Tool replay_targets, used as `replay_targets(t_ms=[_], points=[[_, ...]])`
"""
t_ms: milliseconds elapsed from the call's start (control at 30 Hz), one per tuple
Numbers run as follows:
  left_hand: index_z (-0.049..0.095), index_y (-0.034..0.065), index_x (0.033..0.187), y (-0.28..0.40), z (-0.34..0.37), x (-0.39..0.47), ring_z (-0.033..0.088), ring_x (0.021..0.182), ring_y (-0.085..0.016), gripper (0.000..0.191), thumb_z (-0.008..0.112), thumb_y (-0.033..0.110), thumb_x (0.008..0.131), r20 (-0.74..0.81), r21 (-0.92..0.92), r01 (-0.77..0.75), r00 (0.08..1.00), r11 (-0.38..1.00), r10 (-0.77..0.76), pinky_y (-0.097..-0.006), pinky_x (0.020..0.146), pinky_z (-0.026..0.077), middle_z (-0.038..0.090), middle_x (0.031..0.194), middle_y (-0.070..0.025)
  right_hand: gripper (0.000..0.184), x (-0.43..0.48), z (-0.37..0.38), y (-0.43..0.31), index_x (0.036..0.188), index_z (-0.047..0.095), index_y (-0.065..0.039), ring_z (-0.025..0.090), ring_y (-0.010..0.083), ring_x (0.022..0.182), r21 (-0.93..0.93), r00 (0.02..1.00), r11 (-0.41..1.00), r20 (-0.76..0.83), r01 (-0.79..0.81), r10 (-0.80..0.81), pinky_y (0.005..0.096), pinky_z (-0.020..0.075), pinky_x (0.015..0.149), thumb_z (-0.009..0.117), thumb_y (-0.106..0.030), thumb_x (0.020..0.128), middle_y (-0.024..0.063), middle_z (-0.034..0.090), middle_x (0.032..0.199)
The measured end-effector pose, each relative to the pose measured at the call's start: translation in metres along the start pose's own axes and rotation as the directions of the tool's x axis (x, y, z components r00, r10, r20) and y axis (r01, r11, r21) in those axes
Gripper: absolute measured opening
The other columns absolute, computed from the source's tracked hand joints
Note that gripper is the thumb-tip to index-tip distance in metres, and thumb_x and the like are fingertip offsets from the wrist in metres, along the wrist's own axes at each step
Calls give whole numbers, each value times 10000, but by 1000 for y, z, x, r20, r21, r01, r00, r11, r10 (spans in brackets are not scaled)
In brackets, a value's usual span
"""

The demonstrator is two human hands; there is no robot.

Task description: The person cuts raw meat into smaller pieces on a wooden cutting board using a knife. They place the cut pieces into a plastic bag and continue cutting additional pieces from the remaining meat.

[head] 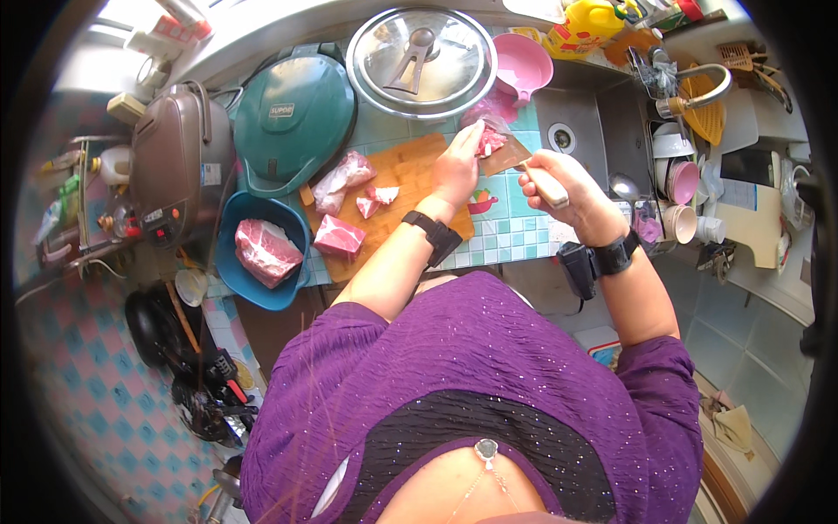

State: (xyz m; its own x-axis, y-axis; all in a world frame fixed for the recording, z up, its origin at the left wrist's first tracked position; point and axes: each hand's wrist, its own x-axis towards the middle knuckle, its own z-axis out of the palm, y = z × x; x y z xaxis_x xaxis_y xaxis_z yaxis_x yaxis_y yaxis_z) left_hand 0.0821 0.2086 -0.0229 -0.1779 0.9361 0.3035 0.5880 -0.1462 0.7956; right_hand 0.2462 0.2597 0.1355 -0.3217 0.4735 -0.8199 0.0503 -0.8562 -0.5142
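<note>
My right hand grips the pale handle of a cleaver, whose blade carries or touches small pieces of raw meat. Against the left side of those pieces rests my left hand, fingers extended; a clear plastic bag lies just beyond them. Left of my left arm, a wooden cutting board bears a long piece of meat and smaller cut pieces. A block of meat sits at the board's left edge. A larger chunk lies in a blue plastic basin.
A green electric appliance and a brown cooker stand at the left. Behind the board are a glass lid and a pink ladle-like bowl. A steel sink with a faucet is at the right, beside stacked bowls.
</note>
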Motion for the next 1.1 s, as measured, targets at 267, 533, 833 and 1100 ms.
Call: replay_targets(t_ms=[267,533,833,1100], points=[[716,202,1167,3,-11,6,660,1086,-336,307,610,76,908,113,38,-70,991,997,65,-384,904,551,572,1388,-95,115,1,18,-23,920,542,-23,580,137,560,-46,999,998,-14,-52,52,273,503,469,518,-136,919,69,589,731],[708,80,1135,-6,-30,7,661,1090,-321,337,614,-38,835,-26,37,83,996,996,-82,-405,893,544,550,1399,-134,179,-79,1,-34,971,540,-38,532,89,555,-218,999,975,36,46,-39,233,424,465,477,-206,980,35,590,758],[675,80,1172,-18,-155,-80,632,1052,-324,418,655,-22,767,-249,317,79,968,945,2,-420,909,513,652,1186,-109,377,-65,-1,37,1313,511,-33,507,48,619,-626,964,747,253,226,-80,221,446,527,570,-122,952,-1,531,799],[650,106,1243,-45,-210,-170,496,1318,-275,437,592,0,823,161,715,16,969,698,-187,-423,1115,359,604,1346,-83,413,39,7,130,1230,557,-70,664,371,902,-772,626,-281,630,570,-459,452,533,763,616,-57,821,187,678,943]])
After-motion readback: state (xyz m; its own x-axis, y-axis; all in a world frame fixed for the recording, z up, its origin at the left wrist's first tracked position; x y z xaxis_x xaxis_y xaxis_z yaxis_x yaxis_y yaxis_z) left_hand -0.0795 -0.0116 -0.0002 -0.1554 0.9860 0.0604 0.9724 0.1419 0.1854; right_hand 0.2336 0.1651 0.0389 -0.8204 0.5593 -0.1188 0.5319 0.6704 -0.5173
